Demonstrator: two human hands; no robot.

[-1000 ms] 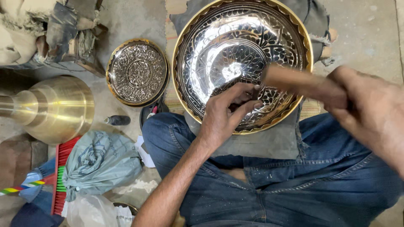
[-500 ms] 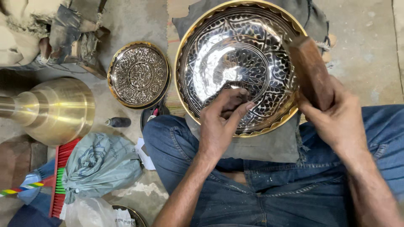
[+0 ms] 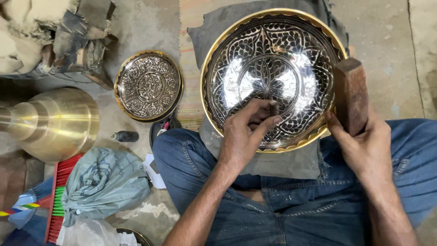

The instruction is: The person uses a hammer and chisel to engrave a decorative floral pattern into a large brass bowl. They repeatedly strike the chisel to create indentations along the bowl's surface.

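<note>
Large engraved bowl (image 3: 273,59), gold-rimmed with a mirror-bright floral interior, resting on a grey cloth (image 3: 282,161) over the seated person's jeans (image 3: 191,159), centre of the scene. Brass vessel (image 3: 54,123) lying on its side on the floor (image 3: 387,41), far left. Crumpled grey bag (image 3: 100,187) near left, beside a red brush (image 3: 57,196). Small engraved plate (image 3: 148,85) flat on the floor, just left of the bowl. Wooden block (image 3: 351,93), upright against the bowl's right rim, gripped from below by the closed right hand (image 3: 364,146). Left hand (image 3: 243,134), fingers pinched together inside the bowl's near wall; any tool held there cannot be made out. Small dark bottle (image 3: 125,136) lying beside the vessel.
</note>
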